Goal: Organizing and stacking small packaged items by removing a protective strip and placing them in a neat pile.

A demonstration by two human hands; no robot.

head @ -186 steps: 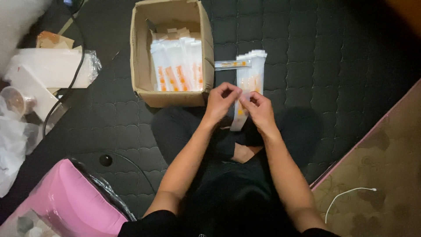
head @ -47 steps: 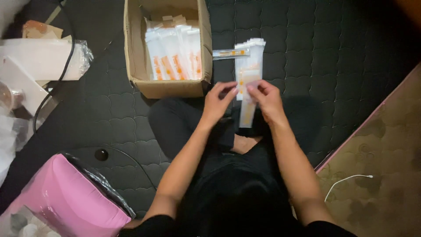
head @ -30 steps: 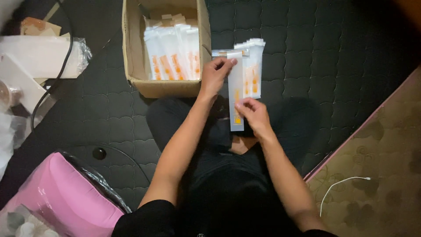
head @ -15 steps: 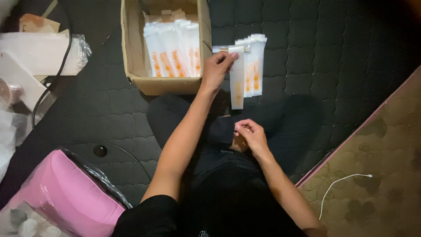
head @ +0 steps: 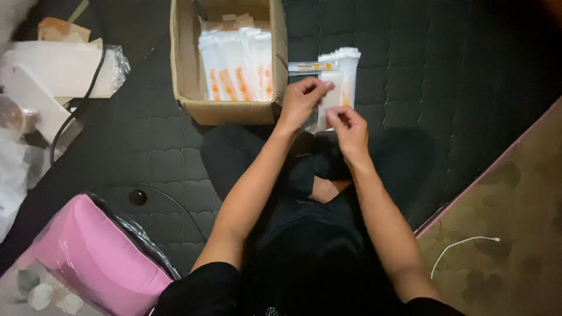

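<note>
Packet (head: 329,96), a slim white sleeve with orange print, is pinched between both hands above the person's crossed legs. Left hand (head: 301,100) grips its upper part, fingers curled over the top edge; right hand (head: 349,129) closes thumb and fingertips on its lower edge, just below and to the right of the left. Half a second ago the right hand lay low near the lap while the left alone reached up by the pile; a second ago the two held a long packet stretched between them. So one packet seems to have been set down and this looks like another one taken up, both hands together on it again.

Just beyond the fingers, touching or nearly so, lies a pile (head: 342,70) of the same white packets, fanned on the dark quilted mat (head: 445,88). One packet lies crosswise at its top left. To the left of the left hand stands an open carton (head: 187,70) with more packets upright in a row inside.

Further left, well apart from the hands, are a clear bag of white things (head: 64,70) and a black cable (head: 88,99). Near the left elbow sits a pink cushion (head: 88,257). Right of the right forearm a white cord (head: 462,248) lies on patterned floor (head: 515,234).
</note>
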